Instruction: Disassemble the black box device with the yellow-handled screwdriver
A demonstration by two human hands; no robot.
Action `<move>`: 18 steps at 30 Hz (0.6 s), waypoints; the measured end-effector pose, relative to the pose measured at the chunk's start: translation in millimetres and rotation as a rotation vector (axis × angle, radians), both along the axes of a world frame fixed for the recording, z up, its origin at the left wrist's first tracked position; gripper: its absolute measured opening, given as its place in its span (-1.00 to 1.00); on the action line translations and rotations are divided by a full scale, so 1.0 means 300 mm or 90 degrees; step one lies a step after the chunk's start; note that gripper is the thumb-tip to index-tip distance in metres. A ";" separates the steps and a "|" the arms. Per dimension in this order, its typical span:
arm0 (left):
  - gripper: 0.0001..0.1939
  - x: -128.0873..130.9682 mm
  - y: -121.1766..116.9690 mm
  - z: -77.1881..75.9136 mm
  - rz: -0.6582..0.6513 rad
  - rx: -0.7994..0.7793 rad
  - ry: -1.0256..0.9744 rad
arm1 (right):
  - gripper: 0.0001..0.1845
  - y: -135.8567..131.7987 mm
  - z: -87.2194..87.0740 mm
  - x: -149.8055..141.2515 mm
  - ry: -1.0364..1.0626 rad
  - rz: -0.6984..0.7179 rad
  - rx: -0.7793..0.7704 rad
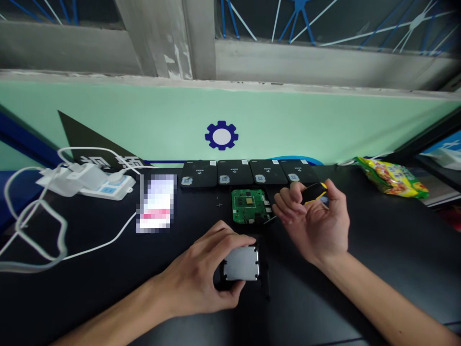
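My left hand [205, 269] is closed around a flat silver metal plate [242, 264], thumb at its near edge and fingers at the far one. Beneath the plate shows a dark piece, hard to make out against the black table. In my right hand [317, 226] is a screwdriver with a black and yellow handle [314, 193]; its thin shaft points left and down. Close to the shaft's tip lies an opened black box with a green circuit board [248, 205] facing up. A few tiny screws [219, 204] lie to the left of that box.
Several closed black boxes [234, 173] stand in a row along the wall. A phone-like blurred screen [157, 203] lies at left, near a white power strip [113, 186] with looping cables [61, 235]. A yellow-green snack bag [392, 178] is at back right.
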State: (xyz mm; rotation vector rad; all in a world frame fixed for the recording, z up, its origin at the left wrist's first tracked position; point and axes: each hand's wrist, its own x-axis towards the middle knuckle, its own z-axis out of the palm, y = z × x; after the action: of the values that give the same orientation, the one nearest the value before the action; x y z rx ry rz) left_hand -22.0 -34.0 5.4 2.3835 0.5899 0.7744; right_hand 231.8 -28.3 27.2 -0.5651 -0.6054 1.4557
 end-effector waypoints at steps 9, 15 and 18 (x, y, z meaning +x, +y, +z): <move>-0.15 -0.043 0.009 0.080 0.077 -0.138 0.168 | -0.50 -0.012 0.013 -0.010 0.001 0.019 -0.018; -0.19 -0.063 0.026 0.121 0.136 -0.267 0.186 | -0.50 -0.017 0.011 -0.016 -0.005 0.033 -0.024; -0.29 -0.056 0.049 0.117 0.133 -0.322 0.182 | -0.49 -0.022 0.013 -0.020 -0.002 0.051 -0.025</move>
State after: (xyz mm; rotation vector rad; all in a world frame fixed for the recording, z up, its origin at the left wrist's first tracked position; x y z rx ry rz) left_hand -39.0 -19.4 40.5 1.9870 1.0287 0.3108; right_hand 225.9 -34.8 31.1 -0.5797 -0.6085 1.5460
